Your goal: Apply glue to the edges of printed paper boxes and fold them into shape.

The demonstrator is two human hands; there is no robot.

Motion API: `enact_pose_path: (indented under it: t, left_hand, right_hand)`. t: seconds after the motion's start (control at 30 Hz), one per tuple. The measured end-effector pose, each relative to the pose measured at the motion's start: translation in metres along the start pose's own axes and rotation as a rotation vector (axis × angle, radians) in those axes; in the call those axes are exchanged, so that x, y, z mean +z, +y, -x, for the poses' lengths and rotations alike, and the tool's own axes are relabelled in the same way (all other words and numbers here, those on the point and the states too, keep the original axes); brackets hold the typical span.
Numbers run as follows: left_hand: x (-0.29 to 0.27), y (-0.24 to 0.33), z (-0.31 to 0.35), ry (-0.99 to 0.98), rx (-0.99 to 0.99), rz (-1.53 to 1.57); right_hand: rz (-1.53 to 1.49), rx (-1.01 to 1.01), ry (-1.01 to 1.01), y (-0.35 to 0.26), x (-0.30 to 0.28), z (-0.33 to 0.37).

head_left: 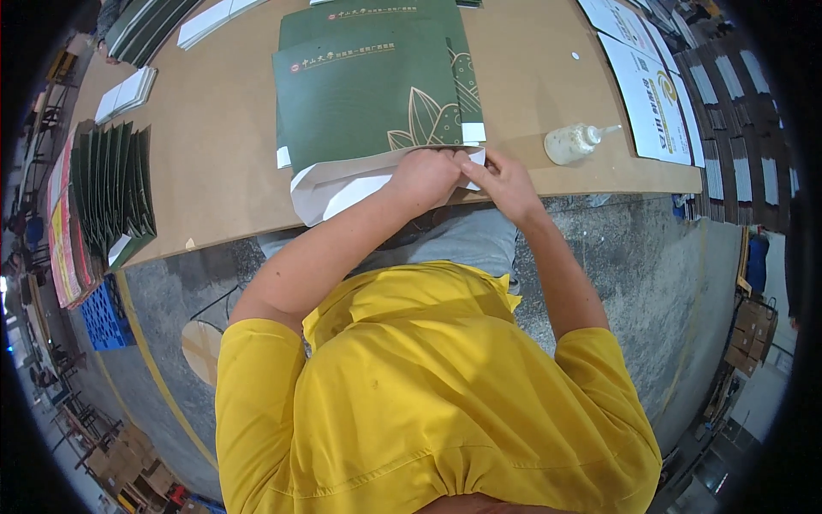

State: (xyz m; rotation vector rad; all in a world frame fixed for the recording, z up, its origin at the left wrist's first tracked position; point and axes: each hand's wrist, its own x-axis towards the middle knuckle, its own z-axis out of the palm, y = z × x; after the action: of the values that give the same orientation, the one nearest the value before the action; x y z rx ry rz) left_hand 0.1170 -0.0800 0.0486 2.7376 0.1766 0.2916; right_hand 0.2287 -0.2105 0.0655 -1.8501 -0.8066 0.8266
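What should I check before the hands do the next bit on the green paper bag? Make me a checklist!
1. Green paper bag flat on the table: ok.
2. Left hand at the bag's near end: ok.
3. Right hand at that end's right corner: ok.
4. White flap closed flat: not ok, its left part gapes open.
5. Squeeze bottle apart from both hands: ok.
6. Fold beneath the hands pressed down: cannot tell, they hide it.

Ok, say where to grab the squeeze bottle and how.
Take the broad body of the squeeze bottle, probably from the left, near the right hand: the thin nozzle points away rightward, leaving the rounded body toward that hand.
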Motion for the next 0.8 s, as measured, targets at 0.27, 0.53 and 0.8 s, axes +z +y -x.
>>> enact_pose_path:
  t: [0.27, 0.53, 0.8]
  left_hand:
    - [0.000, -0.005, -0.002, -0.002, 0.022, 0.004]
    - [-0.006, 0.003, -0.013, -0.106, -0.030, 0.053]
    - [0.010, 0.009, -0.033, -0.146, -0.080, 0.127]
  right_hand:
    - [0.227, -0.072, -0.023, -0.015, -0.002, 0.005]
    - [0.474, -0.085, 0.301, -0.017, 0.010, 0.004]
    - [0.776, -0.028, 0.285, -0.005, 0.003, -0.018]
